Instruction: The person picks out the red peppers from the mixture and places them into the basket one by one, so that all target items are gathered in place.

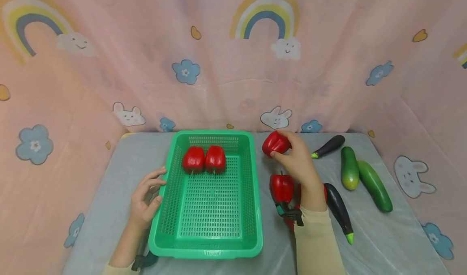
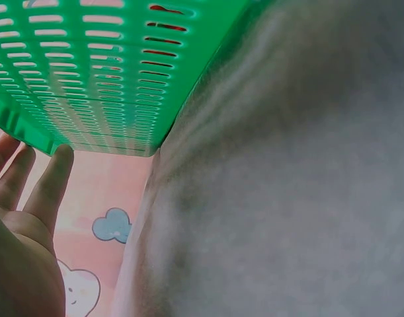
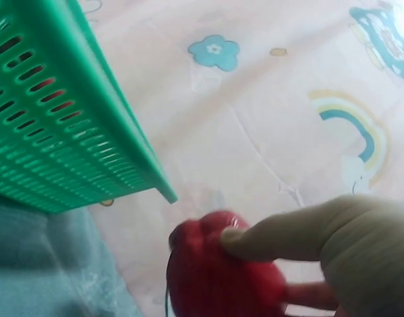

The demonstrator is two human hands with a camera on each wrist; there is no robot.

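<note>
My right hand [image 1: 300,160] grips a red bell pepper [image 1: 274,143] just right of the green basket [image 1: 258,226]. In the right wrist view the thumb lies across that same pepper [image 3: 215,277]. Side by side at the far left inside the basket are two more red peppers, a left one [image 1: 193,160] and a right one [image 1: 215,159]. My left hand [image 1: 145,198] is at the basket's left rim, fingers extended and touching it. The left wrist view shows these fingers [image 2: 48,188] beside the perforated wall [image 2: 102,79].
Below my right hand stands another red pepper [image 1: 281,188], with more red partly hidden under the forearm. Further right lie a small eggplant [image 1: 330,145], a longer eggplant [image 1: 338,208], and two green cucumber-like vegetables, one upright [image 1: 349,167] and one slanted [image 1: 375,186]. A patterned curtain [image 1: 219,101] backs the table.
</note>
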